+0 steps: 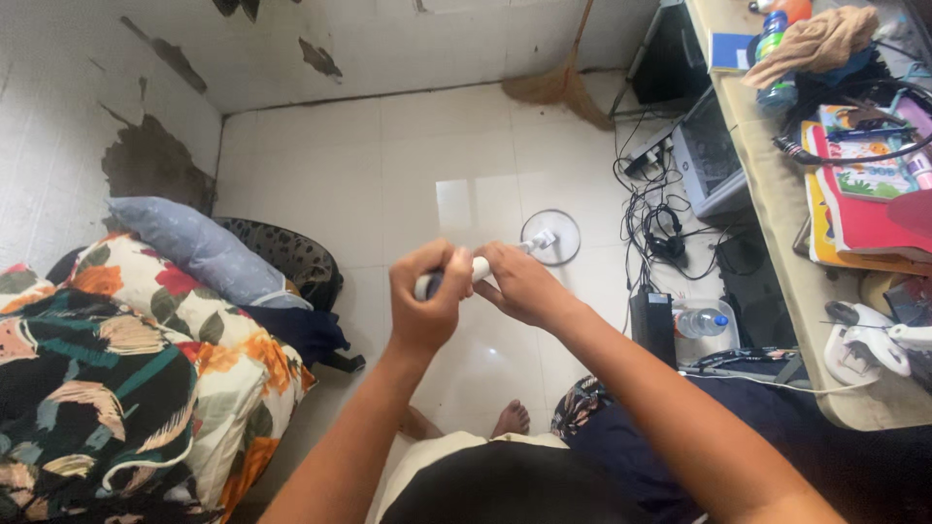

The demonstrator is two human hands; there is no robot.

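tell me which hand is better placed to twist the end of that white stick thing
Right, probably: the right hand pinches the free end of the white cylinder, while the left hand is wrapped around its body.

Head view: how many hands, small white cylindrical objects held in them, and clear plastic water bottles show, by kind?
Hands: 2, left and right
Small white cylindrical object: 1
Clear plastic water bottles: 2, floor and desk
Total: 5

Both forearms are bare from elbow to wrist, with no sleeves, watch or bracelet showing, and neither the left hand (428,296) nor the right hand (524,286) wears a ring or glove. Below them the person wears a dark top (505,490) edged by pale cream cloth (427,461). The feet (512,419) are bare, without shoes or socks.
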